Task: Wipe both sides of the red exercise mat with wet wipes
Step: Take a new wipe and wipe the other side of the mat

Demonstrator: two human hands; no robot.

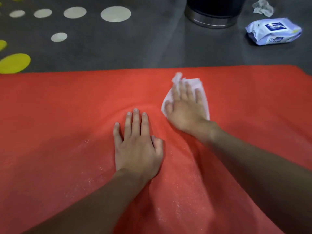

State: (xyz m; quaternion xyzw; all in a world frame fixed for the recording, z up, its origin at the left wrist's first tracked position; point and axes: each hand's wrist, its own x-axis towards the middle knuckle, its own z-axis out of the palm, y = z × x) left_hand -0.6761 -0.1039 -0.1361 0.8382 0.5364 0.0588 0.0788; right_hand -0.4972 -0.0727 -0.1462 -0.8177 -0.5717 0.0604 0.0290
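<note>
**Right hand on the wipe, mat running 9 to 3**

The mat [67, 107] lies spread on the floor [135, 48], its long axis running from 9 o'clock to 3 o'clock across the view. Its far edge is at 12, and one end shows toward 2.

The right hand [185, 108] lies flat on the wipe [204, 100], fingers straight and slightly spread, pressing it to the mat rather than clutching it. A crumpled corner of the wipe sticks up past the fingertips at 12.

The left hand [136, 149] is flat and bare on the mat, fingers straight and together, holding nothing. It sits just beside the right hand, at about 7 o'clock from it, and seems to pin the mat, which ripples between the two.

Wet specks glint on the mat toward 6, around the left wrist. The far strip and the long run toward 9 look drier, so I judge the next strokes go that way, along the axis. The top face is mid-wipe; the underside cannot be seen.

The pack [273, 31], a used wipe [262, 8] and a bin [212, 19] sit off the mat between 12 and 2, nearer the right hand.
</note>
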